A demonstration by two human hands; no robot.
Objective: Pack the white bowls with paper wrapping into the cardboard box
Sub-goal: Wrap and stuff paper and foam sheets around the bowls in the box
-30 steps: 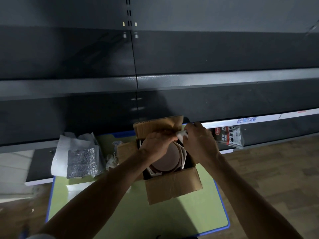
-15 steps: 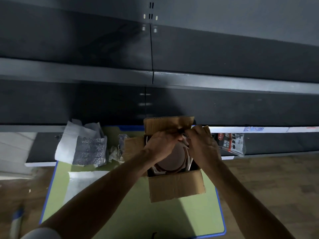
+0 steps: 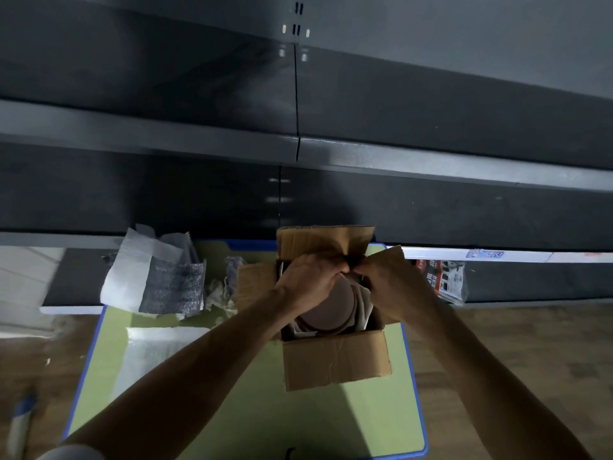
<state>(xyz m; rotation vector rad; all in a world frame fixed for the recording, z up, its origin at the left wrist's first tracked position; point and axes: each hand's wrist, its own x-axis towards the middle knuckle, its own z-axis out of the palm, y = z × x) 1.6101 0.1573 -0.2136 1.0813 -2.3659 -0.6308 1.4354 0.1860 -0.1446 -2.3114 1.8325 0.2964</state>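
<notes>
Head view: the cardboard box [image 3: 335,360] stands open on the green tabletop [image 3: 232,410], its near flap hanging down toward me, its far flap upright, and side flaps spread left and right. Inside it the bowls [image 3: 326,308] stand on edge as a nested stack, their round face turned toward me and looking dull pinkish in the dim light. Paper wrapping [image 3: 364,302] shows as pale layers squeezed between the stack and the right wall of the box.

My left hand [image 3: 308,280] lies over the upper left part of the stack, knuckles up, wrist bent down into the box. My right hand [image 3: 393,282] comes in from the right over the right flap. Both sets of fingers curl inward and meet in a dark spot just above the far top edge of the bowls; I cannot tell whether they pinch the paper, the rim or nothing. Both forearms reach across the tabletop from the near side.

Loose paper sheets [image 3: 139,267] lie at the far left of the tabletop.
</notes>
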